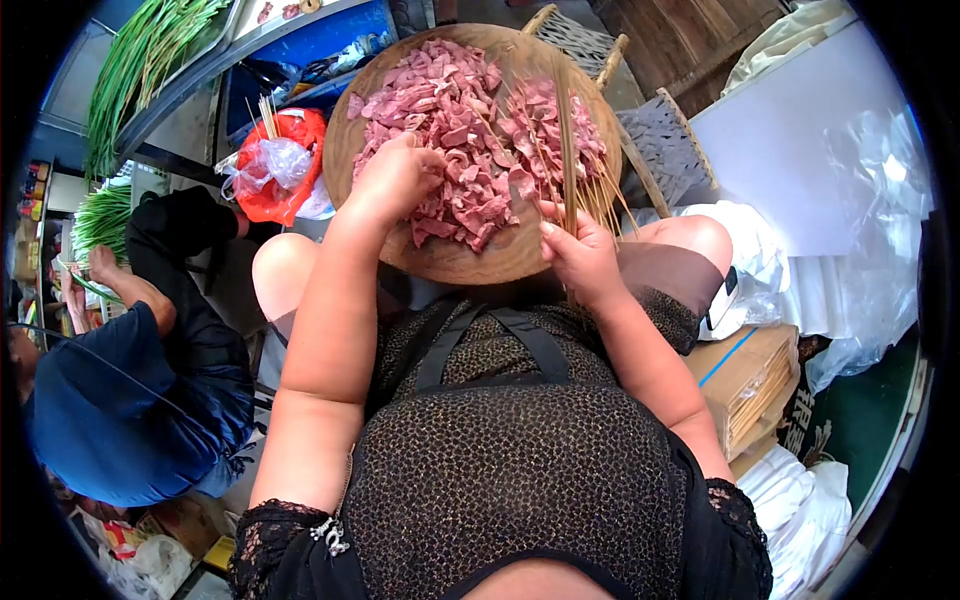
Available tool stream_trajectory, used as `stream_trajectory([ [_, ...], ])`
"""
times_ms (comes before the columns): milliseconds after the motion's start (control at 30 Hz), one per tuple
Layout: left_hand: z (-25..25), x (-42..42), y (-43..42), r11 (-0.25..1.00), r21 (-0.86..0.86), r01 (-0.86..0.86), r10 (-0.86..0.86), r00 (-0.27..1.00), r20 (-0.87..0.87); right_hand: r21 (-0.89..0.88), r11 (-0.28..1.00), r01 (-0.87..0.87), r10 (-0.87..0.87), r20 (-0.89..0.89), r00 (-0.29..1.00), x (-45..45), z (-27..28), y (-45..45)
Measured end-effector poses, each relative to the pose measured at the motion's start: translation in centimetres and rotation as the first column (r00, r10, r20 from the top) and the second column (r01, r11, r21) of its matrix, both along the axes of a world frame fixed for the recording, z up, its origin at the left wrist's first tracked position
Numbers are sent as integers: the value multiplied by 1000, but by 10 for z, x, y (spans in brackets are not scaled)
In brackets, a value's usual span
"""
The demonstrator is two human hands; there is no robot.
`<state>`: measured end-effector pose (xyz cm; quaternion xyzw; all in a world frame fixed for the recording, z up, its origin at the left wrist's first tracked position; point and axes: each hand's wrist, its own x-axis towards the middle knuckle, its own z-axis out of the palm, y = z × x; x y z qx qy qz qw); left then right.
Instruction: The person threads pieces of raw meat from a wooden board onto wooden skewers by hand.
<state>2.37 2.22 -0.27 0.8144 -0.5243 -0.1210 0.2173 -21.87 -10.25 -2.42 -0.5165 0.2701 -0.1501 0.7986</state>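
Note:
A round wooden board [335,165] sits before my knees, heaped with pink slices of raw meat [470,185]. My left hand [400,178] is over the left side of the heap with its fingers curled together; their tips are partly hidden, so I cannot make out what is between them. At the board's right front, my right hand [582,255] is closed around a bundle of thin bamboo skewers [567,130] standing roughly upright. A slice of meat [521,184] shows just above its fingers. Skewers threaded with meat [540,115] lie on the board's right side.
Left of the board is a red plastic bag [290,165] with skewers sticking out. Another person in dark blue [140,400] sits at left, near green stalks [100,220]. Woven stools [665,145] stand behind the board; a cardboard box [745,385] and white plastic bags [800,500] are at right.

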Motion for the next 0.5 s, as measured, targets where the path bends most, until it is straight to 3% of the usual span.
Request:
stream_trajectory([
  [67,2,0,-1,999,-32,4,-5,1000,-15,16,1000,-5,5,-9,1000,-1,-4,0],
  [133,-2,0,-4,980,-138,-146,104,956,-275,15,1000,-19,20,-10,1000,-1,-2,2],
  [167,-3,1,-7,980,-138,-146,104,956,-274,13,999,-35,35,-12,999,-1,-1,3],
  [267,-7,7,-15,874,-170,-455,119,541,-832,26,999,-47,47,-35,998,-1,4,6],
  [300,-7,8,-17,873,-172,-456,119,543,-832,25,999,-48,49,-34,998,0,4,7],
  [367,-7,9,-20,793,-190,-579,-61,235,-970,26,997,-73,75,-66,995,0,5,8],
  [500,-5,6,-21,733,-199,-650,-171,107,-980,-15,994,-105,104,-73,992,1,3,9],
])
